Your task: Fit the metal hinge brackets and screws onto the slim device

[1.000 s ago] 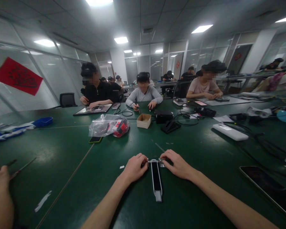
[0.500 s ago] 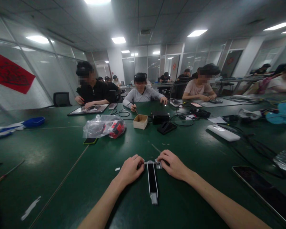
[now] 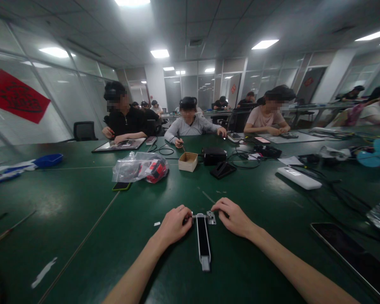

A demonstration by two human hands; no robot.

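My left hand (image 3: 174, 223) pinches the far end of the narrow black strip (image 3: 203, 238) lying flat on the desk (image 3: 82, 211); right hand (image 3: 232, 217) fingers grip its small metal bracket (image 3: 211, 217). Best kept flat, pressure even.

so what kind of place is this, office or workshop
Probably an open-plan office used as a shared workroom: glass partition walls, ceiling panel lights, and several people seated at one big green table strewn with small devices and cables.

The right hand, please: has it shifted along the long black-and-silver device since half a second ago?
Yes. The right hand has drawn slightly rightward, uncovering the small metal bracket at the device's far end.
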